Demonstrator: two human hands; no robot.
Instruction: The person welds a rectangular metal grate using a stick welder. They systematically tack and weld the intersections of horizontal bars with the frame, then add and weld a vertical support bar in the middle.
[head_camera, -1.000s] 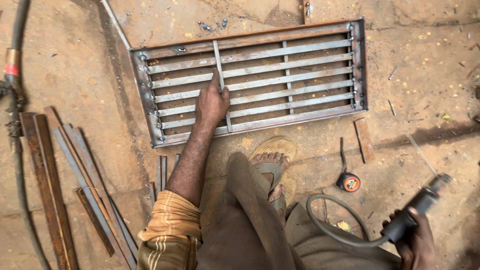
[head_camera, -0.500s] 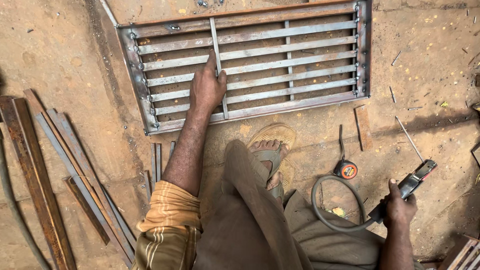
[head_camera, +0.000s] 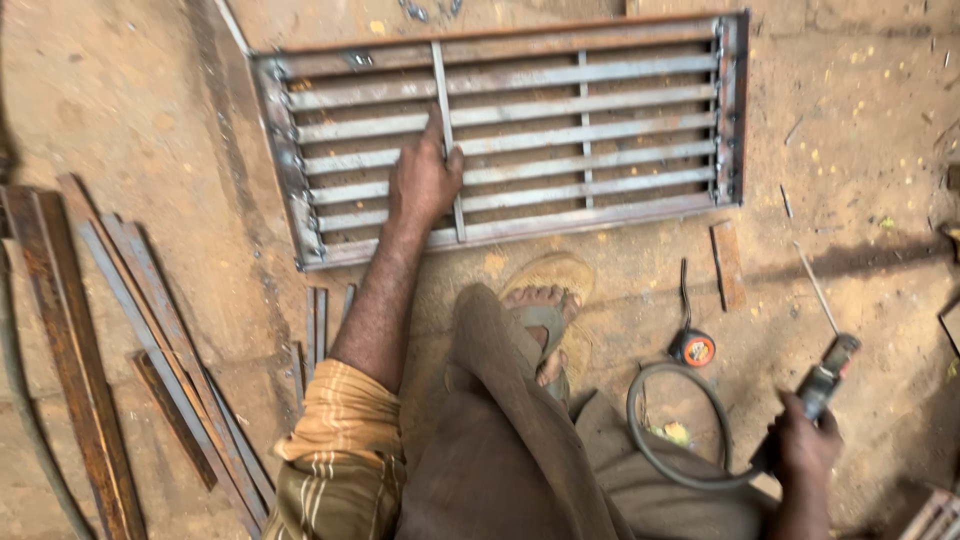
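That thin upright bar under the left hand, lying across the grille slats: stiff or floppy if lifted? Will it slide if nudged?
The thin bar looks like flat steel strip, so probably stiff, with slight flex given how slim it is. It seems light enough for one hand. Lying across the grille slats, it may slide if nudged; no weld holding it is discernible. The left hand presses on it.

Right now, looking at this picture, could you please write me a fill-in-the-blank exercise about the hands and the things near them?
1. The left hand presses on a thin upright bar of the metal ____ lying on the ground.
2. The right hand holds a welding electrode holder joined to a looping ____.
3. The round tape measure lies between the sandalled foot and the ____ hand.
4. A pile of long metal strips lies to the ____ of the left arm.

Missing words: grille; cable; right; left
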